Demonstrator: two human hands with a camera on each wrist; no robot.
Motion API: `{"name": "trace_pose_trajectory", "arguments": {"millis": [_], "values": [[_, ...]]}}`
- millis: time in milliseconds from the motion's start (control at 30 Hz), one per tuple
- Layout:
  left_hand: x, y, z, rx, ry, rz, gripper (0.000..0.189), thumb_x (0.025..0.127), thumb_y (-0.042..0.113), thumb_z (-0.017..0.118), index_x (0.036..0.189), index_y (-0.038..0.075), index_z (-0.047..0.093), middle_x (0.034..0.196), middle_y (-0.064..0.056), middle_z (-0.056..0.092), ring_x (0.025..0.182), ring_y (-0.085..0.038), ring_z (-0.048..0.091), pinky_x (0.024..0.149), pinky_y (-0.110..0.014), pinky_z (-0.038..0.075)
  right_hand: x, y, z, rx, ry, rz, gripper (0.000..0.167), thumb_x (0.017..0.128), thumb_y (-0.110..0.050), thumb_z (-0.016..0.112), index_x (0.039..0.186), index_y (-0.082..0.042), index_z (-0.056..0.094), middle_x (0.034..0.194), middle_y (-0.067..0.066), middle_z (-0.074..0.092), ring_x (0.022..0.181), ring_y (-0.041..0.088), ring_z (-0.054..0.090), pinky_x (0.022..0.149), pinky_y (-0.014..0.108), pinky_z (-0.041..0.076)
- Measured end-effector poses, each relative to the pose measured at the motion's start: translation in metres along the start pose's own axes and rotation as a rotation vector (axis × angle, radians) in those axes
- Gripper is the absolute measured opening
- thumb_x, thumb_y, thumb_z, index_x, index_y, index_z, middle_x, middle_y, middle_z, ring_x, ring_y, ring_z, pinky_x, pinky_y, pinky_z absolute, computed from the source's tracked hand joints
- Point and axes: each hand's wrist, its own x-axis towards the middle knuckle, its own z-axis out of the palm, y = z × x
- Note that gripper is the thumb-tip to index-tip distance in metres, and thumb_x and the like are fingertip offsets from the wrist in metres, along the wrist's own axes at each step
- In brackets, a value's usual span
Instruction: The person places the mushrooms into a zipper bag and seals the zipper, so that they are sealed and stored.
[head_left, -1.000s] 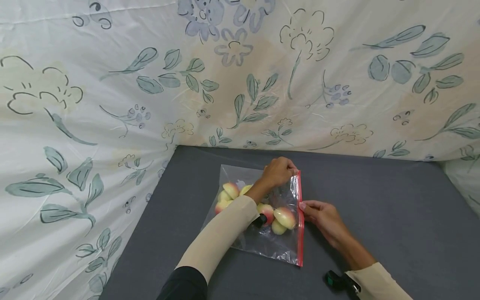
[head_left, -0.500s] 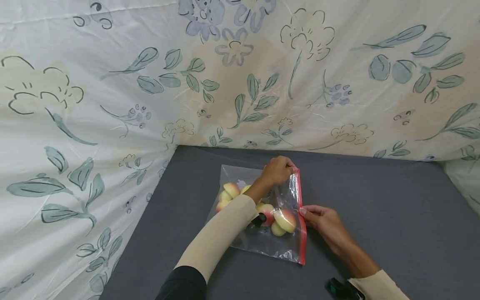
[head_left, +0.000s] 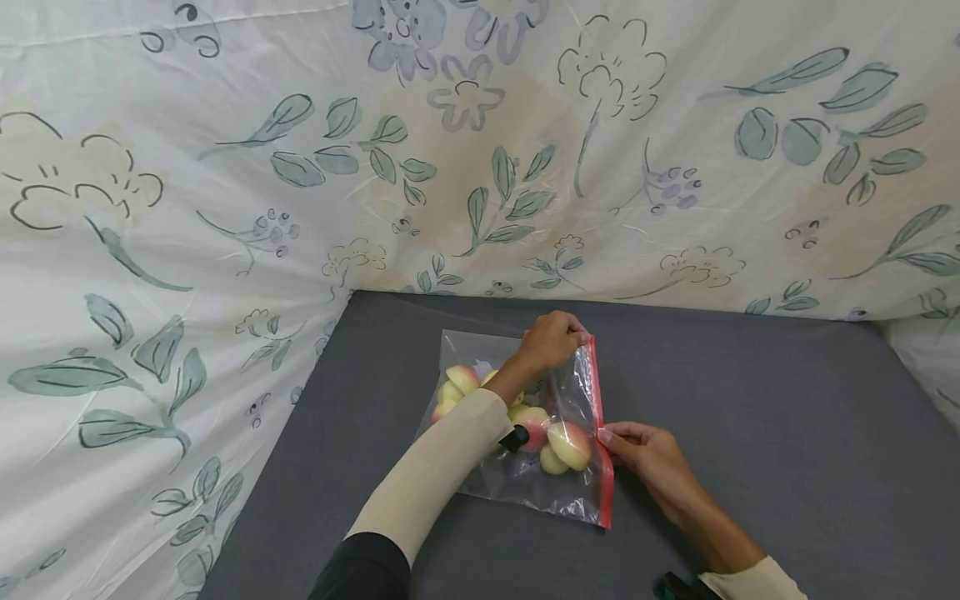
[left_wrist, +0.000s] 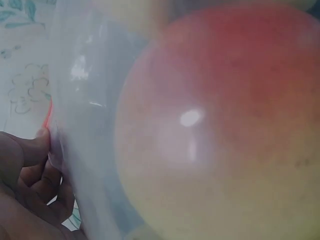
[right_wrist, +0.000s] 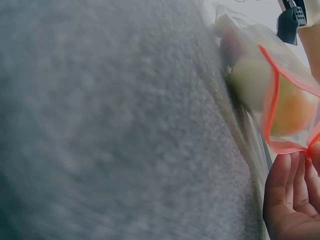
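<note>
A clear zip bag [head_left: 517,487] with a red strip [head_left: 606,492] along its right side lies on the dark grey cloth. Several yellow-and-red, peach-like fruits [head_left: 568,445] are inside it. My left hand [head_left: 551,340] reaches over the bag and pinches the strip's far corner. Partway down the strip, my right hand [head_left: 652,457] pinches the edge between thumb and fingers. In the right wrist view, the red edges [right_wrist: 272,107] stand apart on one side and meet at my right fingertips. One fruit [left_wrist: 225,125] fills most of the left wrist view behind the film.
A dark grey cloth [head_left: 750,417] covers the table. White floral fabric [head_left: 480,167] hangs behind it and on the left. Black wrist devices sit at the left cuff [head_left: 480,425] and right cuff [head_left: 753,579].
My right hand has slid a little along the red strip towards the near end, still pinching it. The left hand stays at the far corner, almost unmoved.
</note>
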Motion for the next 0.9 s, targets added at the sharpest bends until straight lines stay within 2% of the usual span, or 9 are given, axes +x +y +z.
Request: {"name": "trace_pose_trajectory", "arguments": {"millis": [267,600,900], "values": [[0.000,-0.001,-0.001,-0.048,0.003,-0.004,0.022,0.109,0.028,0.063,0.112,0.017,0.082,0.099,0.007,0.075,0.084,-0.011,0.062,0.109,-0.053,0.045,-0.007,0.003,0.002,0.013,0.007,0.010,0.036,0.102,-0.015,0.073,0.124,0.013,0.068,0.097,0.002,0.076,0.086,0.012,0.071,0.081,0.029,0.061],[-0.001,-0.002,-0.004,-0.067,0.007,-0.006,0.024,0.110,0.029,0.061,0.114,0.017,0.081,0.098,0.007,0.074,0.080,-0.011,0.061,0.098,-0.047,0.047,-0.016,0.006,0.003,0.027,-0.026,0.023,0.036,0.102,-0.015,0.072,0.123,0.014,0.068,0.099,0.006,0.077,0.085,0.014,0.073,0.081,0.030,0.062],[-0.003,-0.004,-0.010,-0.076,0.007,0.013,0.025,0.111,0.028,0.059,0.119,0.015,0.079,0.100,0.006,0.074,0.079,-0.012,0.061,0.104,-0.049,0.047,-0.025,0.010,0.004,0.028,-0.049,0.045,0.036,0.102,-0.016,0.073,0.122,0.013,0.068,0.099,0.007,0.076,0.084,0.016,0.072,0.080,0.031,0.062]]}}
